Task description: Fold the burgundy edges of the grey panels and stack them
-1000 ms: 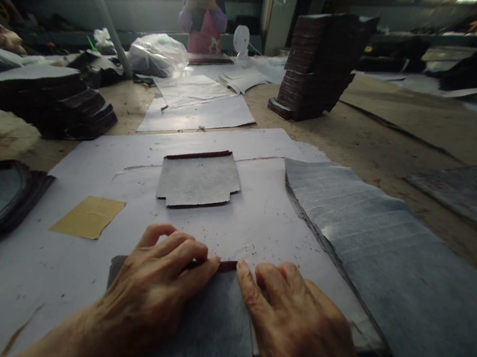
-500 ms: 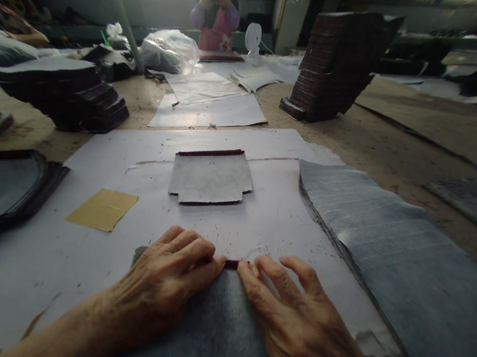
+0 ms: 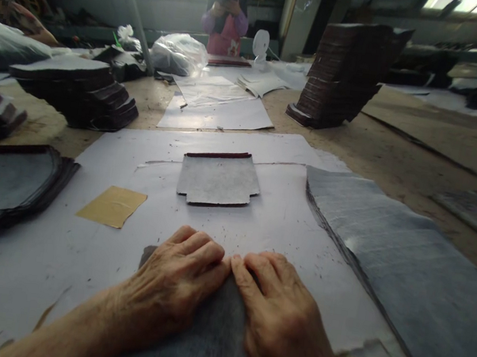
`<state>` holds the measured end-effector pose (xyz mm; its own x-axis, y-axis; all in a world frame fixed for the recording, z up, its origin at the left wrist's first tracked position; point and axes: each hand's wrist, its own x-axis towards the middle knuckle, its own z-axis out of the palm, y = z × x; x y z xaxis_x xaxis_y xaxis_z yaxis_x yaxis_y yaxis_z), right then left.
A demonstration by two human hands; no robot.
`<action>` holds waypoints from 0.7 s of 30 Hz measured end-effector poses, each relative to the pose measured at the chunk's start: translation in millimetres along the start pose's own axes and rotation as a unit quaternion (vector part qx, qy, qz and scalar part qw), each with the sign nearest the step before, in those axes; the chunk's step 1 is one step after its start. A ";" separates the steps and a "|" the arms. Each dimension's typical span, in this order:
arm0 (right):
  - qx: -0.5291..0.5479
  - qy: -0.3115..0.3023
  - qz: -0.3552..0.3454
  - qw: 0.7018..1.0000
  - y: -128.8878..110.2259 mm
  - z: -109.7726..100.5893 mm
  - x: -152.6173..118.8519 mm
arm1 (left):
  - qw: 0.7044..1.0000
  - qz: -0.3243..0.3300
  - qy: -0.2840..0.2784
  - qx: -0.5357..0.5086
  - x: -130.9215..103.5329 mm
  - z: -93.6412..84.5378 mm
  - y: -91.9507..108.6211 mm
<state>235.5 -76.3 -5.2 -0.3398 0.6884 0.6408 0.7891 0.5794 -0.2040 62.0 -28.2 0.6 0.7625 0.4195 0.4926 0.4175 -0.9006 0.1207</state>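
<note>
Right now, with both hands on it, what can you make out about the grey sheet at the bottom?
The grey sheet lies on the white paper and runs out of the picture at the bottom. Its upper face is dull, mottled grey, like cloth or backed leather. A darker corner, apparently its own, shows beyond the left hand. That hand and the right hand rest at its far edge, fingertips close together, hiding most of it.

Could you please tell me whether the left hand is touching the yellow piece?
Apart: the head view shows white paper between the left hand and yellow piece.
</note>
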 end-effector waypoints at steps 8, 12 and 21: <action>-0.062 -0.033 -0.057 0.996 1.9 3.1 -2.4 | 0.998 -0.020 -0.024 -0.056 -21.0 -20.5 -20.4; -0.049 -0.035 -0.047 0.997 4.0 2.1 -1.0 | 0.996 -0.018 -0.051 -0.064 -25.1 -21.7 -21.1; -0.169 -0.078 -0.130 0.974 -8.9 1.5 9.4 | 0.999 0.014 -0.037 -0.035 -22.1 -14.4 -17.5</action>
<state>224.5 -74.4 1.5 -0.6033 0.6114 0.5120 0.7807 0.5838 0.2228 30.7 -23.4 0.0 0.8088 0.3991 0.4320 0.3623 -0.9167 0.1686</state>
